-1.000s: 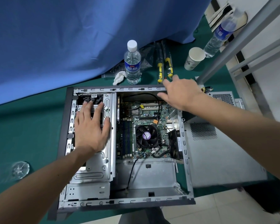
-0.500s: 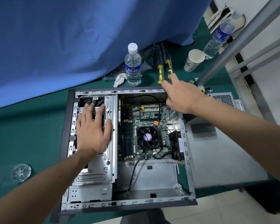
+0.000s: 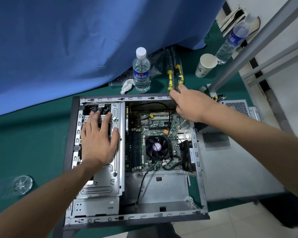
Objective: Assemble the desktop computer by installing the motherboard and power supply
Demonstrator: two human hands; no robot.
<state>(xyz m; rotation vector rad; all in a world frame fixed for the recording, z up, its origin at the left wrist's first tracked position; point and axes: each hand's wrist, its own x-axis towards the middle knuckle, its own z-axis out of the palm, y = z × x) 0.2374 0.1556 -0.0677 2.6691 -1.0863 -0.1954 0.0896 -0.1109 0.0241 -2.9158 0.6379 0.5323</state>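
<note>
An open desktop computer case (image 3: 199, 169) lies on its side on a green-covered table (image 3: 24, 134), seen from above. Inside it, the motherboard (image 3: 155, 134) sits in the right half of the case, with a black cooling fan (image 3: 157, 147) near its middle and a black cable (image 3: 141, 184) trailing toward the near edge. The silver drive cage (image 3: 116, 169) fills the left half.

The left hand (image 3: 98, 141) rests flat on the drive cage, fingers straight and spread apart, fingertips pointing to the far side. The right hand (image 3: 191, 103) reaches over the far right corner of the case, fingers extended toward the tips of two yellow-and-black screwdrivers (image 3: 175, 76) lying on the table just beyond the case; whether the fingers touch them cannot be told.

To the right of the case lies a grey perforated side panel (image 3: 230, 169). Farther off stand a water bottle (image 3: 141, 71) with a crumpled white tissue (image 3: 126, 85) beside it, a paper cup (image 3: 206, 65), and a second bottle (image 3: 230, 40) at the far right. A blue cloth (image 3: 76, 40) hangs across the far left.
</note>
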